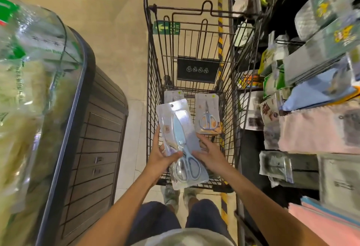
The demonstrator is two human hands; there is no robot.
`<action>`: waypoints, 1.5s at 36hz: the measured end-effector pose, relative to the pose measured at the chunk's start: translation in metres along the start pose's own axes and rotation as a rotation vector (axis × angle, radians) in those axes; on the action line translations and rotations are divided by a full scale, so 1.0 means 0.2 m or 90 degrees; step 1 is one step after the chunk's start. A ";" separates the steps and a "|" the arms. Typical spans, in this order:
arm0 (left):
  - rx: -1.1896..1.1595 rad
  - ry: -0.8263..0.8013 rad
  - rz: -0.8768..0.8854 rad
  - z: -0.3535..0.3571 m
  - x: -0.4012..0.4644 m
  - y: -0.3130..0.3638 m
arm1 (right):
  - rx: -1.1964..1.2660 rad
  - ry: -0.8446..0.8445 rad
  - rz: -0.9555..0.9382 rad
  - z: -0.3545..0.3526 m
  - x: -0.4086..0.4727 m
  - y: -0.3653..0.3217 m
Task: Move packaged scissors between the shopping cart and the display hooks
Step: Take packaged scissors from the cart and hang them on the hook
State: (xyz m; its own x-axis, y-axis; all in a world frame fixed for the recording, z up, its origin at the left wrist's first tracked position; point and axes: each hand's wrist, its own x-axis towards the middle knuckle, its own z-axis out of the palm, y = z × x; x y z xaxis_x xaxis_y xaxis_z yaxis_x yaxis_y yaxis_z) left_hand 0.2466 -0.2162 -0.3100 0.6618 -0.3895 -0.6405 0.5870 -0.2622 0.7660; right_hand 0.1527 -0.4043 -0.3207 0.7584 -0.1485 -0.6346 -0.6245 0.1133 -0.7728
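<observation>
Both forearms reach forward and down from the bottom of the view, over dark trousers and a pair of shoes [180,195] on the tiled floor, and meet above the near end of the shopping cart [153,74]. The left hand [161,156] comes in from the left with its palm turned inward, thumb laid across the front of the packaged scissors [182,142] and fingers curled behind its left edge, so it grasps the pack. The right hand [209,153] sits against the pack's right edge with fingers mostly straight and spread, touching the plastic rather than wrapped round it. The pack is a clear blister card held almost flat, tilted, with its hang-hole end pointing away toward the cart and the scissor handles nearest the person; it hovers over the cart's near rim, between the two hands. Further in, a second scissors pack [208,114] leans against the cart's right side, and a third pack [173,95] shows just behind the held one. To the right stands shelving [321,74] hung with packaged goods, blurred; to the left is a dark display bin [93,128] topped with bagged produce.
</observation>
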 end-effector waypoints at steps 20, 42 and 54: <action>0.116 0.083 0.068 -0.10 0.23 -0.28 | -0.562 -0.021 -0.013 -0.08 0.35 0.65; 0.200 0.100 0.074 -0.16 0.16 -0.22 | -0.659 -0.069 -0.112 -0.07 0.38 0.73; 0.281 0.080 0.164 -0.18 -0.05 0.30 | -0.308 0.043 -0.081 -0.31 0.04 0.11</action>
State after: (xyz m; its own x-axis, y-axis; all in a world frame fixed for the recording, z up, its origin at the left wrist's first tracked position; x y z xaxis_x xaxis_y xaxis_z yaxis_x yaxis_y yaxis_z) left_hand 0.2915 -0.1964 -0.2594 0.8254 -0.3891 -0.4090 0.1632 -0.5291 0.8327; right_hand 0.1339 -0.4632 -0.3419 0.8306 -0.1969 -0.5209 -0.5546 -0.3757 -0.7424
